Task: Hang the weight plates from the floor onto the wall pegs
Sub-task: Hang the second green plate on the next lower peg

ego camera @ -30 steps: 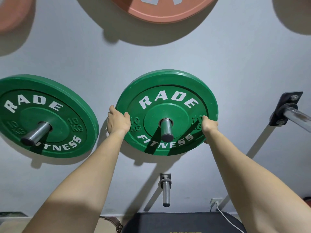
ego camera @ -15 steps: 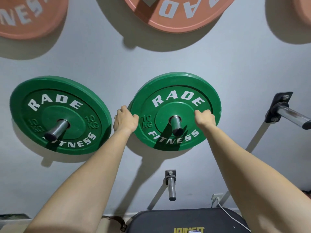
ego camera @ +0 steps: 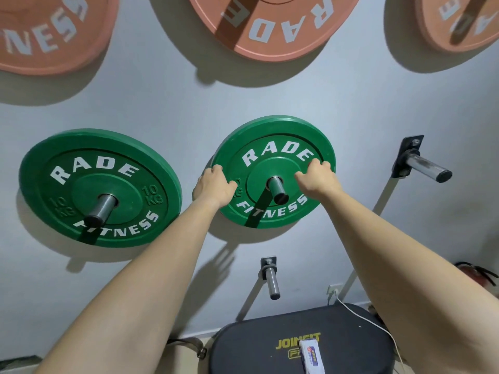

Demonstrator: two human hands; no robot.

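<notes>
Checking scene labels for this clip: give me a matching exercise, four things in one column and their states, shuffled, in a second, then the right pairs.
Things
1. left green plate
2. centre green plate
3. right wall peg
4. black pad

States
A. bare, nothing hung on it
B. left hand and right hand on it
C. hangs on a peg, no hand on it
D. white packet lies on it

Pairs: 1-C, 2-B, 3-A, 4-D

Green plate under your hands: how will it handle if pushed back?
The green plate is probably heavy: its left twin reads 10 KG. Likely stiff, given the thick rim. It might spin on the smooth steel peg.
</notes>
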